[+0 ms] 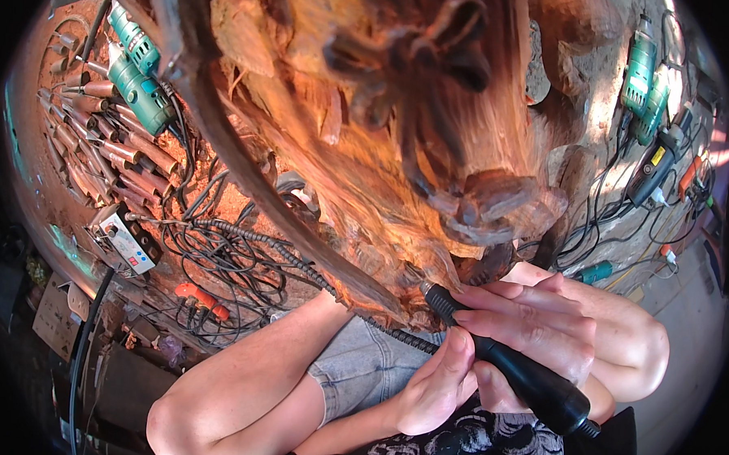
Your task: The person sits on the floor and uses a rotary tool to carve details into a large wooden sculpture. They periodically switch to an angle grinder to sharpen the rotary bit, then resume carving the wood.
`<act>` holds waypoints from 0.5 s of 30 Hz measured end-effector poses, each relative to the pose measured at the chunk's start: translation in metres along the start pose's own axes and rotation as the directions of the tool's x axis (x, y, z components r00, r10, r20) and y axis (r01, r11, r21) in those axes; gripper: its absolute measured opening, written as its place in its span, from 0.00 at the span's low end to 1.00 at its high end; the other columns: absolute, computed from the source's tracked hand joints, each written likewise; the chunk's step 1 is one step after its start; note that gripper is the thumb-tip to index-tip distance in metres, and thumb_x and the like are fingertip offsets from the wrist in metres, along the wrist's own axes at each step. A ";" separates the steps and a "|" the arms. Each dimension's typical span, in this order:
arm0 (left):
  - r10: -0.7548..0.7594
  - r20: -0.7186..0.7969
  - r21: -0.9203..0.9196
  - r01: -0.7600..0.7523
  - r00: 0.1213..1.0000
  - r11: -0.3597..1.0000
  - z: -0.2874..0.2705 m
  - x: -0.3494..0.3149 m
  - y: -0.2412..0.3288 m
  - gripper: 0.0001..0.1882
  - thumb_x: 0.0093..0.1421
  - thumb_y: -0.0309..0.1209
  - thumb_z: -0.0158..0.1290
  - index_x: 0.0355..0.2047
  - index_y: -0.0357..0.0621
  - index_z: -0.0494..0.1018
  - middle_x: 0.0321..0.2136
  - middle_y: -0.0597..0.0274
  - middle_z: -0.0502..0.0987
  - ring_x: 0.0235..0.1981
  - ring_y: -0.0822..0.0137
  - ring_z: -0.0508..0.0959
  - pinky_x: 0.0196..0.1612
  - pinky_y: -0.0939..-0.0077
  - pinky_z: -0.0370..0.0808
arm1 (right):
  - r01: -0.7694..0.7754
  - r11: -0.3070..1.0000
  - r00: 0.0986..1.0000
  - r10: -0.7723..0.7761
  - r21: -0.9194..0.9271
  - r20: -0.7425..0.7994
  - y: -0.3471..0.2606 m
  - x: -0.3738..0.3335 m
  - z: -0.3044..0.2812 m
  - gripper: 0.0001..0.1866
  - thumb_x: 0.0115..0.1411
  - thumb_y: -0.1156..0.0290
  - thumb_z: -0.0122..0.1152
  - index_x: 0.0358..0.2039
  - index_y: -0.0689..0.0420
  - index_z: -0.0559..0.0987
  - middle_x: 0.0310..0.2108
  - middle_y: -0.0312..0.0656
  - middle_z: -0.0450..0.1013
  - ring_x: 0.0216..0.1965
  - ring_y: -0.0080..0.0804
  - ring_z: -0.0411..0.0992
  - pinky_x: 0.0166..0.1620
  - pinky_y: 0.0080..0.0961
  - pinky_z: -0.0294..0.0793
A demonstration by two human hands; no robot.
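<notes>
A black rotary tool handpiece (pixel 536 385) slants across my lap, its metal tip up and left against the lower edge of a carved wooden sculpture (pixel 327 153). My right hand (pixel 535 324) lies over the handpiece with its fingers wrapped round the ribbed neck and body. From the lower left, my left hand (pixel 439 387) closes on the handpiece's near side, thumb raised along it; some of its fingers are hidden. The reddish-brown sculpture has a carved flower-like form (pixel 421 59) standing out toward me and a curved dark branch (pixel 245 173) along its left side.
Many wooden-handled chisels (pixel 112 139) lie at the left, beside green power tools (pixel 139 87). A control box (pixel 124 240), tangled black cables (pixel 217 258) and an orange power socket (pixel 201 299) are nearer. More green power tools (pixel 643 81) and a black angle grinder (pixel 656 167) lie at right.
</notes>
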State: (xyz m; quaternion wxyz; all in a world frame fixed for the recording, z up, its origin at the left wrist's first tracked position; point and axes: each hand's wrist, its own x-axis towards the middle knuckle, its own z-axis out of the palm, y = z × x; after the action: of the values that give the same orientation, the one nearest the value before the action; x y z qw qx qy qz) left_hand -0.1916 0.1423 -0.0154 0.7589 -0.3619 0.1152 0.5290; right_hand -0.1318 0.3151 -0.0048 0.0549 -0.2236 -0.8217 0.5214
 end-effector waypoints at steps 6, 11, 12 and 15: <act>0.060 0.003 -0.005 -0.060 0.998 0.998 0.005 -0.002 0.003 0.41 0.77 0.54 0.31 0.76 0.40 0.35 0.74 0.47 0.48 0.75 0.58 0.54 0.74 0.62 0.56 | 0.038 0.999 0.999 -0.038 0.012 0.034 -0.002 0.010 0.000 0.20 0.61 0.71 0.72 0.38 0.78 0.77 0.34 0.57 0.83 0.38 0.47 0.85 0.50 0.43 0.85; 0.064 0.008 0.010 -0.064 0.998 0.998 0.005 0.001 0.006 0.41 0.77 0.55 0.31 0.76 0.40 0.35 0.75 0.47 0.47 0.75 0.58 0.53 0.74 0.62 0.55 | 0.005 1.000 1.000 -0.006 0.002 0.028 0.001 0.004 0.001 0.20 0.60 0.71 0.72 0.39 0.78 0.76 0.32 0.58 0.83 0.38 0.48 0.85 0.50 0.42 0.85; 0.064 0.009 0.011 -0.065 0.998 0.998 0.006 0.001 0.007 0.41 0.77 0.55 0.31 0.76 0.40 0.35 0.75 0.48 0.47 0.75 0.58 0.53 0.74 0.62 0.55 | -0.017 1.000 1.000 0.017 -0.001 -0.017 0.000 0.002 0.005 0.20 0.60 0.71 0.72 0.39 0.78 0.76 0.31 0.58 0.83 0.38 0.48 0.85 0.49 0.42 0.84; 0.082 0.007 0.032 -0.082 0.997 0.996 0.008 -0.001 0.010 0.41 0.77 0.55 0.31 0.76 0.40 0.35 0.75 0.48 0.46 0.75 0.58 0.52 0.75 0.62 0.54 | -0.072 0.997 0.989 0.071 -0.004 -0.130 -0.007 -0.005 0.019 0.21 0.60 0.71 0.73 0.42 0.77 0.75 0.30 0.58 0.82 0.38 0.48 0.85 0.49 0.42 0.84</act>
State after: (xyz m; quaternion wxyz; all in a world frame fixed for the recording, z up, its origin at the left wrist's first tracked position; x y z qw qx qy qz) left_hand -0.2025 0.1493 -0.0135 0.7425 -0.3433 0.1362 0.5588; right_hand -0.1359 0.2946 -0.0067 0.0887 -0.2865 -0.8101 0.5038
